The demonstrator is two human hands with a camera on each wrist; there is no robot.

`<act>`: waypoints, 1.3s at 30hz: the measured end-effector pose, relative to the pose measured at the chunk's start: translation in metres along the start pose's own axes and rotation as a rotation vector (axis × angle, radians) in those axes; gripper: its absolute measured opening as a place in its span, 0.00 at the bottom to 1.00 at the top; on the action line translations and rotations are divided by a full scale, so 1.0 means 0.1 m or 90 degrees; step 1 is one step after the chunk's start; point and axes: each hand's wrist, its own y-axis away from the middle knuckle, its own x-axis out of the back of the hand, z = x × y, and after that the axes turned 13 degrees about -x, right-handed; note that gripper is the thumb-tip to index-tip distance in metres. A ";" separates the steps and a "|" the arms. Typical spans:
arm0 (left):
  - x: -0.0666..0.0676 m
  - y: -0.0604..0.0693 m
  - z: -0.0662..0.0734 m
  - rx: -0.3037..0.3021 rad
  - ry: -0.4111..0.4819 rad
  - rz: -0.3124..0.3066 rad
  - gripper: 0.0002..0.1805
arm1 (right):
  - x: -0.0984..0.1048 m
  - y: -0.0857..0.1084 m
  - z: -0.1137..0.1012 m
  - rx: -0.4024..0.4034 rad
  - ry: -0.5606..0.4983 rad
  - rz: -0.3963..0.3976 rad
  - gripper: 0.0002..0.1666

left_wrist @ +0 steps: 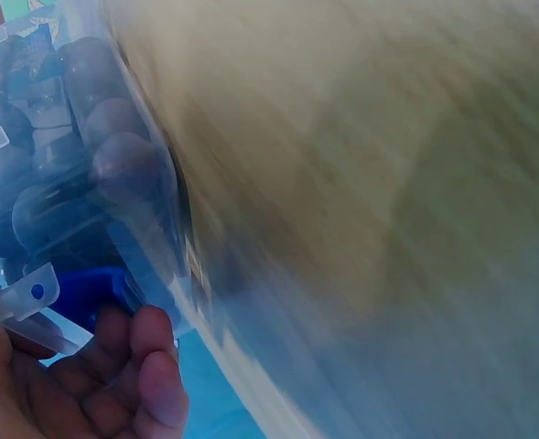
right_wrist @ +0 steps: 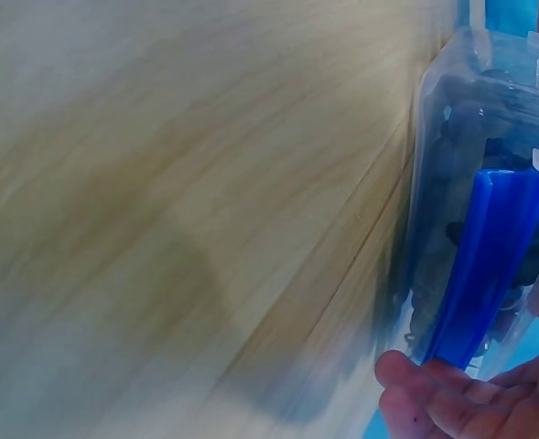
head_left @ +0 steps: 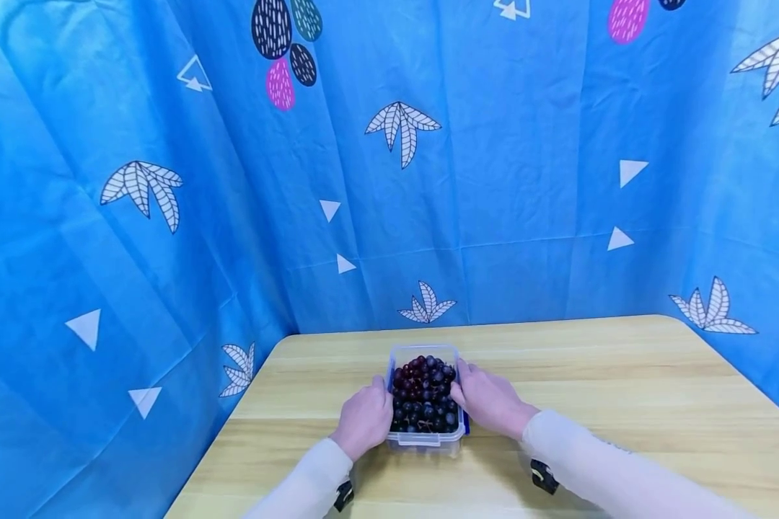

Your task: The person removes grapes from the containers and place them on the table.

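Note:
A clear rectangular plastic food container (head_left: 422,440) full of dark red and black grapes (head_left: 425,393) sits on the table in the head view. My left hand (head_left: 366,416) holds its left side, and my right hand (head_left: 490,400) grips the right side. Curled fingers (left_wrist: 155,384) touch a blue side flap (left_wrist: 91,293) in the left wrist view. On the other side, a longer blue flap (right_wrist: 489,265) angles outward, with my right fingers (right_wrist: 443,398) at its lower end. Whether a clear lid covers the grapes, I cannot tell.
The container stands on a pale wooden table (head_left: 597,375) with rounded far corners. Behind it and to both sides hangs a blue patterned cloth (head_left: 493,180). Each wrist carries a black strapped device (head_left: 544,476).

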 end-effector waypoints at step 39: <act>0.02 0.01 0.10 0.012 0.023 -0.030 0.10 | 0.08 0.11 0.07 0.020 0.022 0.011 0.37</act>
